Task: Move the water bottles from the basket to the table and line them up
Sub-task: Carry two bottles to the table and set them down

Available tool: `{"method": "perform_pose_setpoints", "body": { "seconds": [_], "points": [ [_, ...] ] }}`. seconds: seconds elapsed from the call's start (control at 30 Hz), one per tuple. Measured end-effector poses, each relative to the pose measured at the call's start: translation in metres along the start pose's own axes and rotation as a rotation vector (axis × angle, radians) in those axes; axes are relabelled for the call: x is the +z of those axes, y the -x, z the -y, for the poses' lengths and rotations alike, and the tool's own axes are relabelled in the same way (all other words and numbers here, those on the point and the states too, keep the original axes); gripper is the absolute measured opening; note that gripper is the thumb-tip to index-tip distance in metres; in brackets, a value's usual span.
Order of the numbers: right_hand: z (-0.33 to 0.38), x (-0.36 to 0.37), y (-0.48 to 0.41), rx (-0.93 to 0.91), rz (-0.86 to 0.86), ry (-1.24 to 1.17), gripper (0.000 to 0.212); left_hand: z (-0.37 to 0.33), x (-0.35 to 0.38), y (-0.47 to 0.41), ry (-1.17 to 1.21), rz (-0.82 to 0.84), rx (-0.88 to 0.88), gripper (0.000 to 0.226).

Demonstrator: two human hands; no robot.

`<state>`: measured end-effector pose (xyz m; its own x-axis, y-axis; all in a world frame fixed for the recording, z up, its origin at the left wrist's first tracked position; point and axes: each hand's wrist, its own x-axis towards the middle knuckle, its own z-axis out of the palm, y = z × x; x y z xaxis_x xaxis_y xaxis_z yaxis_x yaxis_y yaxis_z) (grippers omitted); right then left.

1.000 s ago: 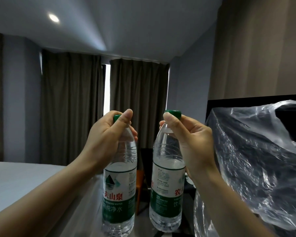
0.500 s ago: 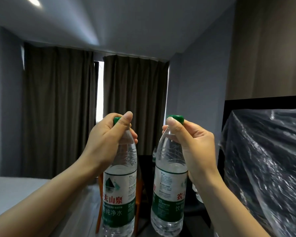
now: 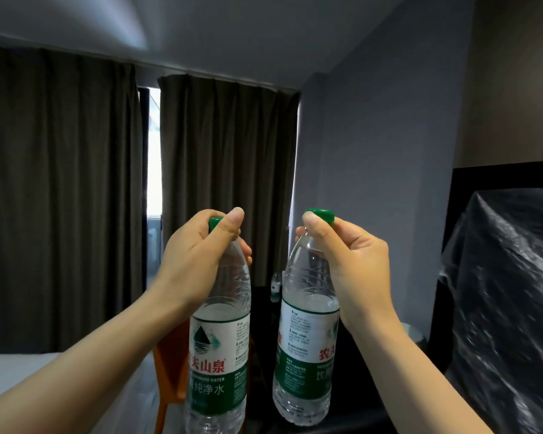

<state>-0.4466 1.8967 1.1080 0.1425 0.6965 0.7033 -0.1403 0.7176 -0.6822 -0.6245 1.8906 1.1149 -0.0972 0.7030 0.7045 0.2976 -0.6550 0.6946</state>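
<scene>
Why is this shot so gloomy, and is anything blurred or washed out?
Head view: the drawn curtains leave only a narrow gap, whose daylight is blown out white; the left bottle and right bottle, held by left hand and right hand, are sharp, labels readable; the plastic sheet at right is smeared, with streaky glare.

left hand (image 3: 195,261), right hand (image 3: 355,264): bare, nails short and plain | left forearm (image 3: 91,355), right forearm (image 3: 420,371): uncovered to frame edge
</scene>
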Motion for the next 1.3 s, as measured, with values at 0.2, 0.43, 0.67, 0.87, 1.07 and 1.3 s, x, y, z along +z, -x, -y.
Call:
{"method": "perform_pose_setpoints", "body": {
  "seconds": [0.2,0.43,0.67,0.87,1.07,1.3],
  "points": [
    [-0.072,0.009,-0.078,-0.011,-0.011,0.022,0.017,0.066,0.020,-0.083,0.014,-0.002,0.014,0.036],
    [-0.146,0.023,-0.157,0.009,-0.009,0.028,0.023,0.141,0.039,-0.165,0.060,-0.021,-0.006,0.038],
    [-0.224,0.045,-0.215,-0.008,-0.039,0.072,0.021,0.223,0.047,-0.234,0.089,0.030,0.011,0.047],
    [-0.294,0.077,-0.269,-0.028,-0.105,0.111,0.015,0.299,0.042,-0.311,0.127,0.081,0.028,0.040],
    [-0.355,0.095,-0.317,-0.038,-0.223,0.190,0.019,0.371,0.056,-0.383,0.200,0.160,0.027,0.035],
    [-0.422,0.093,-0.367,0.035,-0.287,0.222,0.019,0.442,0.093,-0.437,0.277,0.226,-0.030,0.040]
  ]
}}
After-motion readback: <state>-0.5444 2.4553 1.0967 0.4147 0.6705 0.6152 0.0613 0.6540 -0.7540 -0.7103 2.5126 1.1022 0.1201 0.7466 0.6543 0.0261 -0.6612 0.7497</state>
